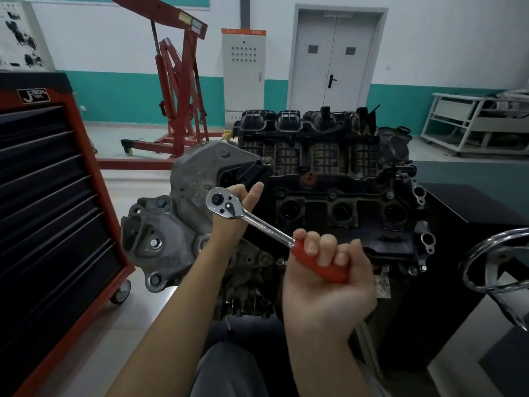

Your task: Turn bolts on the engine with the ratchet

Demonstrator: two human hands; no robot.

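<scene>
An engine on its stand fills the centre; over its left end the ratchet is held, right hand fisted round the red handle, left hand cupped behind the chrome head with thumb raised. Best practice: steady the head squarely, pull smoothly. The tool chest reads "JETECH TOOL".

I see a glossy chrome ratchet with a smooth red plastic handle, a dull rough cast-metal engine cover, and a matt black plastic manifold.
</scene>
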